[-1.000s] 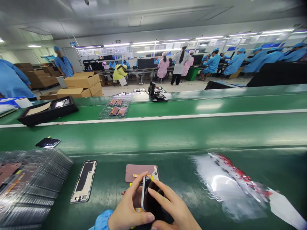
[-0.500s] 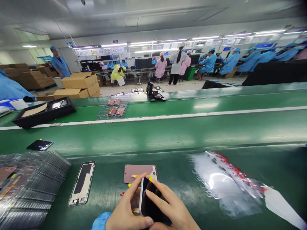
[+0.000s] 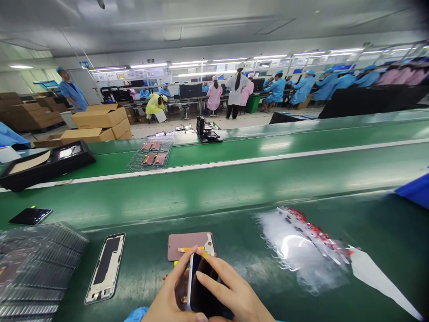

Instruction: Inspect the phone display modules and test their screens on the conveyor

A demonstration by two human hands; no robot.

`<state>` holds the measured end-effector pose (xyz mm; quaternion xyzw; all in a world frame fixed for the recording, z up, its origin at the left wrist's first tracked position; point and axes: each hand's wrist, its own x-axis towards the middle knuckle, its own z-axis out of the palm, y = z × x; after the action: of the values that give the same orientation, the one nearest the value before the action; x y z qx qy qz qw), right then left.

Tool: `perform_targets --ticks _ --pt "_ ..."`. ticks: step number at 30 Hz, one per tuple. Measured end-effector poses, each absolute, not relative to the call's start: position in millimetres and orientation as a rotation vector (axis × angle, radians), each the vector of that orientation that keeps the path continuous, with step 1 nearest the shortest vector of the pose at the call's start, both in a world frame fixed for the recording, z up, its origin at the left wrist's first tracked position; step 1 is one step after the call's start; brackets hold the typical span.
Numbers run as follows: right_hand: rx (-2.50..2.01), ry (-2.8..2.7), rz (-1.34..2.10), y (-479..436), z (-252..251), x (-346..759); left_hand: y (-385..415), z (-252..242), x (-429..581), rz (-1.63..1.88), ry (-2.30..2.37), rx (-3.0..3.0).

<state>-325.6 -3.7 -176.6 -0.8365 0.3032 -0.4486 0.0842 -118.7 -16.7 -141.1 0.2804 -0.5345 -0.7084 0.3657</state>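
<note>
At the bottom centre, my left hand [image 3: 170,295] and my right hand [image 3: 234,295] together grip a phone [image 3: 197,286] with a pale frame and dark screen, tilted on edge. My left fingers wrap its left side; my right index finger lies across the screen. Just beyond the phone lies a pink-brown display panel [image 3: 189,245] with a yellow tab, flat on the green bench [image 3: 234,179]. A white phone frame [image 3: 105,266] lies to the left.
Stacked clear trays [image 3: 36,264] sit at the left. A clear plastic sheet with red and dark small parts [image 3: 304,243] lies at the right. A dark screen [image 3: 29,216], a black tray [image 3: 43,163], a parts tray [image 3: 150,156], cartons and other workers are farther off.
The view has shifted, so everything slid left and slightly down. My hands keep the same hold on the phone. A blue sleeve has appeared at the right edge.
</note>
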Motion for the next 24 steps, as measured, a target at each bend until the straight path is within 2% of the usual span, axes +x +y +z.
perform_targets --ticks 6,15,19,24 --pt "-2.513 0.912 -1.384 -5 -175 -324 -18 -138 -121 -1.865 -1.313 0.641" --pt "-2.506 1.128 -1.478 -4 -169 -317 -22 -158 -124 -1.873 -1.163 0.630" --pt "-2.074 1.108 -1.335 -4 -167 -323 -35 -140 -129 -1.909 -0.828 0.858" --pt "-1.355 0.957 -0.931 -9 -168 -333 -62 -117 -119 -1.837 -0.771 0.969"
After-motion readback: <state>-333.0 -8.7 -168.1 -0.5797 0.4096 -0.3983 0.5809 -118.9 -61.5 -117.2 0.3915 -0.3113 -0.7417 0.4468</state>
